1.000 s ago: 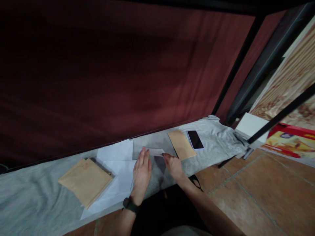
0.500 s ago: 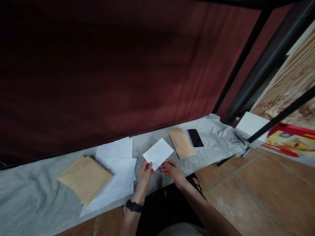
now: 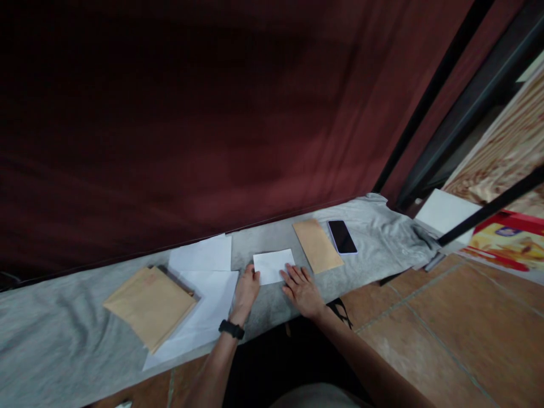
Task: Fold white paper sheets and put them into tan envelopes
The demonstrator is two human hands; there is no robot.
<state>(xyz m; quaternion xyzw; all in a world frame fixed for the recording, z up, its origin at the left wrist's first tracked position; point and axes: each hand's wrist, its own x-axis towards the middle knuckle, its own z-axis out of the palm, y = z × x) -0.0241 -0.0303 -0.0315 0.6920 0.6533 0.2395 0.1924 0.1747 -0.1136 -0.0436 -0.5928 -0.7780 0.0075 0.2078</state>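
Note:
A small white sheet of folded paper (image 3: 272,265) lies on the grey cloth in front of me. My left hand (image 3: 247,289), with a dark band on its wrist, has its thumb and fingers closed at the paper's left edge. At the lower right corner, my right hand (image 3: 304,292) rests palm down, fingers spread and fingertips touching the paper. Just right of the paper is a single brown envelope (image 3: 318,246). Left of my left hand, several large white sheets (image 3: 212,300) lie partly under a stack of brown envelopes (image 3: 151,306).
A phone (image 3: 342,237) lies face up beyond the single envelope. Grey cloth (image 3: 46,334) covers the narrow bench, backed by a dark red surface (image 3: 238,141). Black metal bars (image 3: 425,107), a white box (image 3: 446,212) and a red-and-yellow carton (image 3: 505,243) are at the right. The floor is tiled.
The small paper has come down from a tilted, held position to lie flat and squarer on the cloth. My right hand has flattened onto its lower right corner; the view has shifted slightly.

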